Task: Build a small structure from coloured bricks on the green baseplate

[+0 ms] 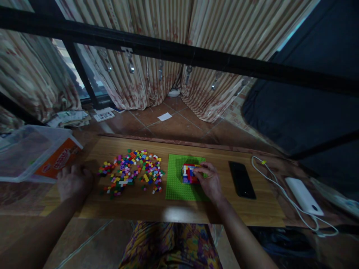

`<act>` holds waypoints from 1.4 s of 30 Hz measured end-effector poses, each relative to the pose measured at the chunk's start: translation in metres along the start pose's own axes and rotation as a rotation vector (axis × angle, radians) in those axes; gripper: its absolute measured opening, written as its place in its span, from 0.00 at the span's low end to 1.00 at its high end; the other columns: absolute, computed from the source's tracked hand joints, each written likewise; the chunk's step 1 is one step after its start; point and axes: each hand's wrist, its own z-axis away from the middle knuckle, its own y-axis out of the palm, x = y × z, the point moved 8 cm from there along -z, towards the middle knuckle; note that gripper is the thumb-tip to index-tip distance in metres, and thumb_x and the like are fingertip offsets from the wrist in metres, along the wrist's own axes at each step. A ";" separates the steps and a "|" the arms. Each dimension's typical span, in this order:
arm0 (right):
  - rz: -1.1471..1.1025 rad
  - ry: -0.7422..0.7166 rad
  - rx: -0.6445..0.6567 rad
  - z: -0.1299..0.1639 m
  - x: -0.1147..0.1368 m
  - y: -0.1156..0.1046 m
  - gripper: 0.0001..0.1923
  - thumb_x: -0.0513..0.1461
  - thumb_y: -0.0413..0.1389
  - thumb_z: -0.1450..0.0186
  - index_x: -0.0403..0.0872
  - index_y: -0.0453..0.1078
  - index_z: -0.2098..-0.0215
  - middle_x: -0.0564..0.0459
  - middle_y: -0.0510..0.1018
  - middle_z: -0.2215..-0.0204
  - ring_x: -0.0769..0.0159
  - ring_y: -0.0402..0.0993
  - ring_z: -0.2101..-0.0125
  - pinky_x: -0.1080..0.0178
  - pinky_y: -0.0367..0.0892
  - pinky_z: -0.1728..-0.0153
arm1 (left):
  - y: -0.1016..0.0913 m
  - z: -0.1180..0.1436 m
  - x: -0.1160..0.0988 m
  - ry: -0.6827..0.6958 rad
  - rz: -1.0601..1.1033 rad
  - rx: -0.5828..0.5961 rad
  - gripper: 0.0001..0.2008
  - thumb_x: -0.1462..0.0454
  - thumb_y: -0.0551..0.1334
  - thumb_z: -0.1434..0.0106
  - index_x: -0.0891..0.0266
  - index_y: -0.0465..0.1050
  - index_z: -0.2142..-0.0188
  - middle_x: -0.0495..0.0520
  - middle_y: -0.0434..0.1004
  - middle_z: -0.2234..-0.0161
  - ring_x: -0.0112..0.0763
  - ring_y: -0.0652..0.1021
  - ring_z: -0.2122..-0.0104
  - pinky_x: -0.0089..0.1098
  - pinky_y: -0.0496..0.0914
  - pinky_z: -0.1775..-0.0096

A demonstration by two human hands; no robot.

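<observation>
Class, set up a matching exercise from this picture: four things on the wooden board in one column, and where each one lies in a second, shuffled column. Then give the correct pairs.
Things
1. brick build
2. loose bricks
3. black phone
4. left hand

Places
A. flat on the board, just right of the green baseplate
B. at the board's left end, beside the clear plastic box
C. on the green baseplate, under the fingers of the right hand
D. spread in a heap between the left hand and the baseplate

Pairs: 1-C, 2-D, 3-A, 4-B
</observation>
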 end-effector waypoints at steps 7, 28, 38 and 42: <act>-0.311 0.155 -0.285 0.015 -0.004 -0.035 0.12 0.46 0.59 0.41 0.46 0.78 0.65 0.47 0.78 0.61 0.59 0.74 0.58 0.55 0.68 0.55 | 0.004 0.000 0.002 0.016 -0.013 -0.004 0.26 0.56 0.42 0.36 0.70 0.70 0.54 0.70 0.69 0.56 0.52 0.68 0.54 0.44 0.65 0.54; -0.440 0.019 0.536 0.160 0.119 0.108 0.10 0.34 0.52 0.36 0.50 0.76 0.68 0.54 0.77 0.72 0.67 0.74 0.70 0.66 0.67 0.68 | 0.002 0.004 0.003 0.010 0.073 -0.071 0.19 0.61 0.48 0.37 0.70 0.71 0.55 0.68 0.70 0.56 0.51 0.69 0.53 0.45 0.63 0.52; -0.333 0.018 0.526 0.125 0.116 0.116 0.10 0.38 0.52 0.34 0.50 0.75 0.63 0.52 0.80 0.67 0.62 0.76 0.65 0.63 0.70 0.65 | 0.005 0.007 0.004 -0.003 0.123 -0.096 0.17 0.63 0.50 0.38 0.68 0.72 0.57 0.67 0.71 0.58 0.51 0.70 0.55 0.44 0.63 0.52; -0.271 -0.071 0.552 0.114 0.131 0.133 0.10 0.38 0.51 0.33 0.49 0.74 0.64 0.51 0.79 0.67 0.63 0.75 0.66 0.63 0.69 0.66 | 0.004 0.008 0.004 -0.004 0.156 -0.100 0.15 0.64 0.50 0.38 0.67 0.72 0.58 0.67 0.71 0.58 0.51 0.70 0.55 0.45 0.62 0.52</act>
